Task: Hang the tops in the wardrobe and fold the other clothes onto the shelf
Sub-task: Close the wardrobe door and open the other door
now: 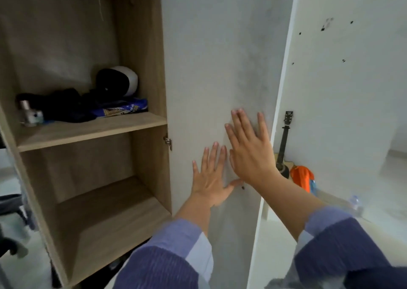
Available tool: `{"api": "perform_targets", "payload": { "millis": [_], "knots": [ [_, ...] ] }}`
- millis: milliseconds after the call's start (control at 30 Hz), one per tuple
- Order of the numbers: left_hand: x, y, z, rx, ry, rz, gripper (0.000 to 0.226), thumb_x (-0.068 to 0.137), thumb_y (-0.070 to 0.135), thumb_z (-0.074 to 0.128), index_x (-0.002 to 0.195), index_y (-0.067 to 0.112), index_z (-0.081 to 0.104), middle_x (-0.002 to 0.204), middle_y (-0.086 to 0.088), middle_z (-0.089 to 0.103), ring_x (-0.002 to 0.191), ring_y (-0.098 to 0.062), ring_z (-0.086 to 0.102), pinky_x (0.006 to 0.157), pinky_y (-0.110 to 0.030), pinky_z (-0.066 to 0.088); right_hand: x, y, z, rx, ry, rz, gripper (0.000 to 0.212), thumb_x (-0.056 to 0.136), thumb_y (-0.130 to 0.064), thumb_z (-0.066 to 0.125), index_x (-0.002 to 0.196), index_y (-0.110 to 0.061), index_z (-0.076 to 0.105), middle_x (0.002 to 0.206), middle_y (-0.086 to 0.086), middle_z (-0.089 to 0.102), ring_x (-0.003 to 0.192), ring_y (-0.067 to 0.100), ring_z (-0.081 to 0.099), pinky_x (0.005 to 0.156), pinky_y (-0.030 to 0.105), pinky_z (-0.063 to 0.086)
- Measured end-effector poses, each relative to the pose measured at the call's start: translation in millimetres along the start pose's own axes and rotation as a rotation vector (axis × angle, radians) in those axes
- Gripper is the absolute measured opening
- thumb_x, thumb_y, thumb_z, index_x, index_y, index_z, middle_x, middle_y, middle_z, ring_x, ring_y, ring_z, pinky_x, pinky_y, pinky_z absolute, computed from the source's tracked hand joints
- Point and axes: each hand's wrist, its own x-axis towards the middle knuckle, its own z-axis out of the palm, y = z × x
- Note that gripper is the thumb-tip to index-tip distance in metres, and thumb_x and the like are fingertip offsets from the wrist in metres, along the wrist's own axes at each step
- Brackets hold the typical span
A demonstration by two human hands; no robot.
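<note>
A wooden wardrobe (141,46) stands open on the left. Its grey door (215,57) is swung out in front of me. My left hand (210,182) and my right hand (248,150) both lie flat on the door's inner face with fingers spread, holding nothing. The upper shelf (92,131) carries dark clothes (63,106) and a blue patterned garment (123,108). The lower shelf (105,220) is bare. No hanging rail shows in this view.
A black and white helmet-like object (119,80) and a small silver item (29,114) sit on the upper shelf. Past the door's edge a guitar (284,143) and an orange bag (302,177) lean against a white wall (348,79). Dark furniture (11,211) stands at far left.
</note>
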Motion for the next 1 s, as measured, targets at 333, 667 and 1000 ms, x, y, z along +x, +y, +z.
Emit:
{"api": "perform_targets", "payload": {
  "millis": [333, 667, 1000],
  "knots": [
    [99.2, 29.4, 36.0, 0.038, 0.013, -0.006, 0.094, 0.091, 0.059, 0.04, 0.132, 0.032, -0.04, 0.135, 0.007, -0.053, 0.14, -0.024, -0.033, 0.114, -0.06, -0.001, 26.1, 48.3, 123.9, 0.105, 0.028, 0.049, 0.068, 0.093, -0.042, 0.033, 0.152, -0.018, 0.01, 0.16, 0.013, -0.006, 0.148, 0.029, -0.007, 0.115, 0.056, -0.009],
    [103.3, 25.2, 39.5, 0.104, -0.006, -0.023, 0.094, 0.093, 0.053, 0.043, 0.13, 0.033, -0.041, 0.128, 0.008, -0.059, 0.139, -0.023, -0.034, 0.114, -0.06, 0.001, 27.7, 46.6, 142.4, 0.095, 0.07, 0.032, 0.074, 0.094, -0.049, 0.031, 0.152, -0.017, 0.002, 0.159, 0.015, -0.009, 0.146, 0.033, -0.011, 0.114, 0.059, -0.008],
    [48.3, -31.2, -6.1, 0.192, 0.057, -0.073, 0.089, 0.095, 0.043, 0.044, 0.144, 0.028, -0.03, 0.154, 0.002, -0.033, 0.144, -0.022, -0.023, 0.114, -0.06, -0.002, 20.1, 5.3, 103.9, 0.245, -0.004, 0.023, 0.073, 0.087, -0.041, 0.046, 0.15, -0.013, 0.02, 0.159, 0.019, 0.0, 0.147, 0.032, -0.005, 0.113, 0.062, -0.004]
  ]
}}
